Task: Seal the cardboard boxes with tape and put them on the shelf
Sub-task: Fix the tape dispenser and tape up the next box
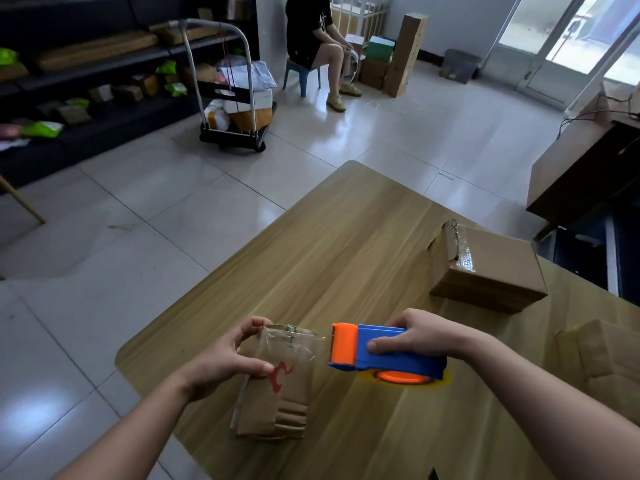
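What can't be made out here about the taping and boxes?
Head view:
Amount left on the tape roll: hidden under the tape dispenser in the right hand.
Far seam of the small box: partly covered by the left hand.
Rest of the right-edge box: cut by the frame.
Labels on the shelf parcels: too small, dark.

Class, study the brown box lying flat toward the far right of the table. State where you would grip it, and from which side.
Probably by the two long side walls of the cardboard box, near the middle, coming from above. It lies flat on the table with nothing over its top, and its torn end looks weak, so avoid it.
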Motion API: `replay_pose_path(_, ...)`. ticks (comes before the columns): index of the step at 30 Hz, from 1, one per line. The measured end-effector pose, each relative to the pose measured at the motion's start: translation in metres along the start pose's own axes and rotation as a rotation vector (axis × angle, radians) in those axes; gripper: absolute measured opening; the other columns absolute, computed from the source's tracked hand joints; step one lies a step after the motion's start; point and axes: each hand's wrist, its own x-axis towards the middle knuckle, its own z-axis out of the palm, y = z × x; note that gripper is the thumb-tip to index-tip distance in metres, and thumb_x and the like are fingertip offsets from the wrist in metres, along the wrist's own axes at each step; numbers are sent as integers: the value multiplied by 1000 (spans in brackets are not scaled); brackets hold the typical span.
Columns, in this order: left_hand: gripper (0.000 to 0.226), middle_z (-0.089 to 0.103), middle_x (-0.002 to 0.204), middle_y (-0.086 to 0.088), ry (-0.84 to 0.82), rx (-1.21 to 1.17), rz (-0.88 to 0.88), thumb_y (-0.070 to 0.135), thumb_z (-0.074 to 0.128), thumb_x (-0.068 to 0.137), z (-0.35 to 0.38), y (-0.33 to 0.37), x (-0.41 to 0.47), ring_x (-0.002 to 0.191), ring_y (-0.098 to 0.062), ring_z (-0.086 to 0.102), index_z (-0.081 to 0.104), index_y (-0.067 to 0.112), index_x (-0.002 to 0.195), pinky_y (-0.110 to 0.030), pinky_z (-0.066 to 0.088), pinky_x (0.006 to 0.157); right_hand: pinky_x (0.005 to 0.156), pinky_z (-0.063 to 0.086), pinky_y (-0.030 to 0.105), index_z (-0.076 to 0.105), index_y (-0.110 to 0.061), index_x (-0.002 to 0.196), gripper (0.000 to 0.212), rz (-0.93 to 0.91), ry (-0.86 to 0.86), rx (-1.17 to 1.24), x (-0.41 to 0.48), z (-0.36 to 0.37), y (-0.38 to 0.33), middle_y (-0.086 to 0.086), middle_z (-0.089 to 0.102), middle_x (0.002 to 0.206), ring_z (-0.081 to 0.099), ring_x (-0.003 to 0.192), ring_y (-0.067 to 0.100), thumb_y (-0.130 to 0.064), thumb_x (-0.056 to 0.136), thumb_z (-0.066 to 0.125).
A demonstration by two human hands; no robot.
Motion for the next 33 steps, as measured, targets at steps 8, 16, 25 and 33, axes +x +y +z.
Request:
replay_pose_path(8, 90, 45, 140, 0, -42, 18, -46, 34, 91, 49, -22, -5, -2, 125, -22, 49, 51, 29, 130, -40, 51, 97, 68, 48, 28, 70, -22, 94, 61, 16, 34, -65, 11, 17, -16, -1, 72, 94, 67, 81, 13, -78, 69, 64)
replay_pose_path(16, 82, 6, 157, 13, -25, 537, 21, 21, 70, 85, -6, 22, -11, 144, -15, 12, 20, 54, 141, -31, 37, 111, 68, 50, 26, 70, -23, 94, 62, 40, 73, -131, 18, 30, -30, -4, 70, 91, 66, 82, 12, -79, 69, 63)
replay_pose_path(25, 117, -34, 151, 5, 47, 1394, -38, 89, 27, 70, 68, 26, 7, 139, -12, -35, -21, 18, 149, -55, -22, 112, 59, 42, 21, 64, -24, 84, 56, 62, 99, -160, 15, 32, -38, -6, 65, 82, 61, 73, 9, -78, 71, 62)
replay_pose_path(33, 104, -34, 153, 2, 147, 1511, -36, 72, 39, 83, 66, 16, 6, 139, -15, -34, -33, 20, 139, -56, -21, 112, 69, 48, 26, 70, -21, 98, 71, 15, 43, -19, 0, 24, -21, -1, 72, 96, 69, 85, 15, -83, 66, 60)
